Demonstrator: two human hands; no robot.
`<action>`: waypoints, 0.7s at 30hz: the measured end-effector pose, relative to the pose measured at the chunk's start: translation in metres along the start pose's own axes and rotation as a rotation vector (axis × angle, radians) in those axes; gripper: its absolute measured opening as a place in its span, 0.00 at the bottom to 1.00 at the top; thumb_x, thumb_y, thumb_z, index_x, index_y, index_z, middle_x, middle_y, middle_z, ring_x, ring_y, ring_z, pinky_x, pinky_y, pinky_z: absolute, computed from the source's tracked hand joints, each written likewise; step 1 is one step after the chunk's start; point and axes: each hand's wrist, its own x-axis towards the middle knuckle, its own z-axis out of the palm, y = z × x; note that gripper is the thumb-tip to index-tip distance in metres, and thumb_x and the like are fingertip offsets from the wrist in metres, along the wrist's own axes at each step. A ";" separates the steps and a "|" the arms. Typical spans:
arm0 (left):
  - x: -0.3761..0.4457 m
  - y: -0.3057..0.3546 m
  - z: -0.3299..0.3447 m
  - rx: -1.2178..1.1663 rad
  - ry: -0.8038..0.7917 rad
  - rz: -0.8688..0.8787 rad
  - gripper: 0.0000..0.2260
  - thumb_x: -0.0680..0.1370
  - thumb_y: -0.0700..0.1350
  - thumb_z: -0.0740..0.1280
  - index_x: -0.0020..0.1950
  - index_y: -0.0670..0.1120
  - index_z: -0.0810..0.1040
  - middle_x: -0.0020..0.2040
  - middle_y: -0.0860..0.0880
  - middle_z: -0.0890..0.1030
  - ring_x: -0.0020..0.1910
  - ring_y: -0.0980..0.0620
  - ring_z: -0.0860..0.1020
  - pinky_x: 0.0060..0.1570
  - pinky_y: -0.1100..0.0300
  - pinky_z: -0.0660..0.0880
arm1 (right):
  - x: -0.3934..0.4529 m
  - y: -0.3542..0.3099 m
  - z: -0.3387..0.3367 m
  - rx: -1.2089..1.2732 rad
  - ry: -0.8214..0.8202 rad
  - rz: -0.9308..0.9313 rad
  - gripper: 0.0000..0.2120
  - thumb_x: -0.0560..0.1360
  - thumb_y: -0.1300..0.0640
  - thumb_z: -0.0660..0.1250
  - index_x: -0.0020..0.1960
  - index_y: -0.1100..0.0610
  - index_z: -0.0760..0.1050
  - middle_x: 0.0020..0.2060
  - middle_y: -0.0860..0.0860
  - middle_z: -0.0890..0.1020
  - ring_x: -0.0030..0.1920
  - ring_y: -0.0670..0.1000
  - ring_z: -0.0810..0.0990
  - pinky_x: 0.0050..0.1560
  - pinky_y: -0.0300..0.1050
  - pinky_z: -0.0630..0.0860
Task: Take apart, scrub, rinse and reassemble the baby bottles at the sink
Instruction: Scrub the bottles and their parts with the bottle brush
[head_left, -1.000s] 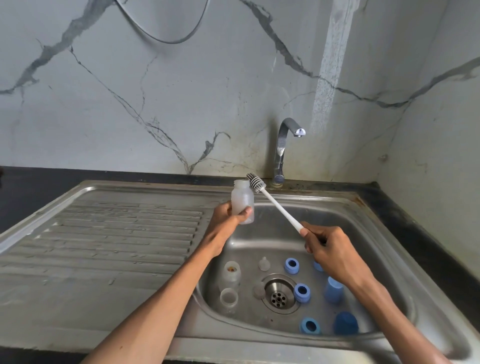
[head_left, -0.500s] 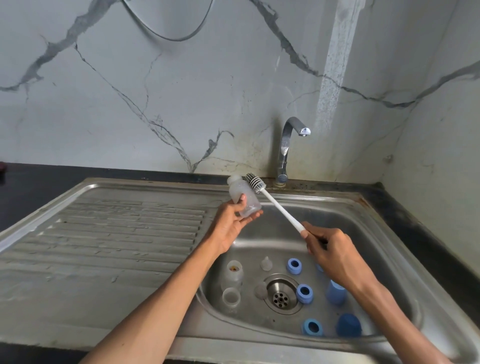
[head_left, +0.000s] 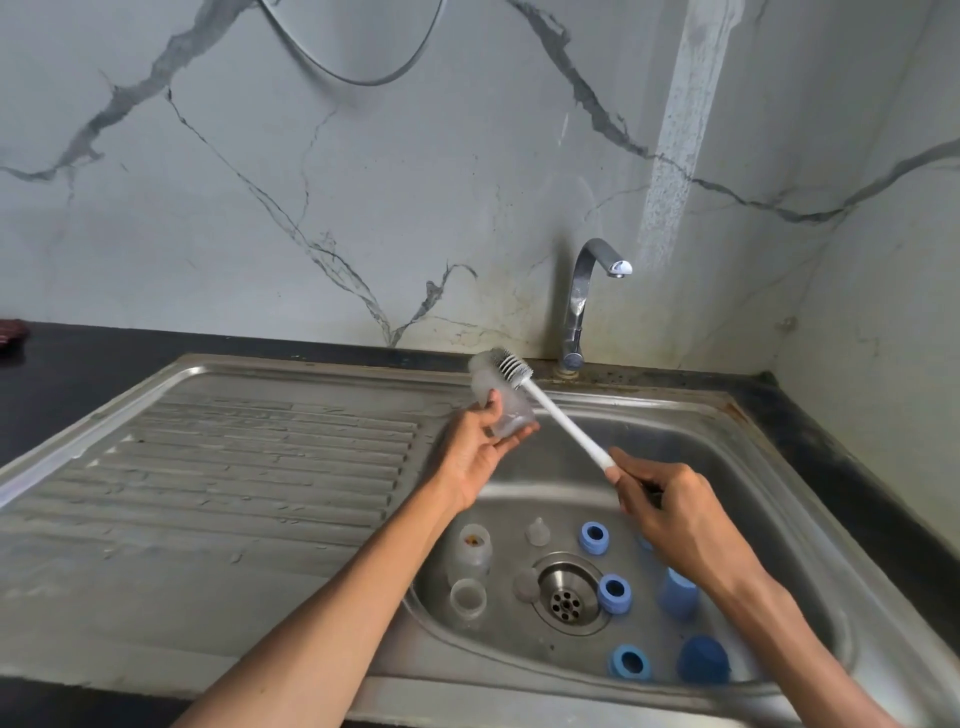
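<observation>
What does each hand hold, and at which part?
Left hand holds the bottle by its lower body; right hand grips the brush at the handle's end.

Head-worn view, down onto sink

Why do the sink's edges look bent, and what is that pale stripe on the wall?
Head view: the wide-angle lens bows the sink rim and counter; the pale stripe above the tap looks like sunlight or a stain, I cannot tell which; lighting is soft daylight with mild glare on the steel; the bottle and brush look slightly blurred.
</observation>
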 end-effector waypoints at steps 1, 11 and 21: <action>0.004 0.006 -0.007 -0.022 0.036 0.036 0.08 0.79 0.38 0.66 0.55 0.34 0.75 0.52 0.35 0.79 0.49 0.41 0.80 0.50 0.52 0.82 | -0.002 -0.001 0.001 -0.018 -0.032 -0.014 0.17 0.80 0.51 0.65 0.68 0.51 0.77 0.29 0.51 0.78 0.25 0.44 0.67 0.26 0.40 0.66; 0.003 -0.005 -0.009 0.042 0.060 0.030 0.03 0.81 0.36 0.63 0.53 0.38 0.76 0.51 0.38 0.79 0.56 0.39 0.77 0.52 0.50 0.81 | -0.003 -0.003 0.004 -0.029 -0.043 -0.009 0.15 0.81 0.51 0.65 0.66 0.50 0.78 0.30 0.53 0.79 0.25 0.43 0.72 0.27 0.34 0.66; 0.013 0.016 -0.027 -0.065 0.166 0.075 0.09 0.81 0.33 0.56 0.55 0.38 0.75 0.55 0.37 0.79 0.51 0.45 0.80 0.40 0.55 0.82 | -0.002 0.001 0.009 -0.042 -0.138 -0.013 0.15 0.80 0.48 0.65 0.65 0.49 0.79 0.34 0.52 0.83 0.29 0.50 0.75 0.34 0.44 0.75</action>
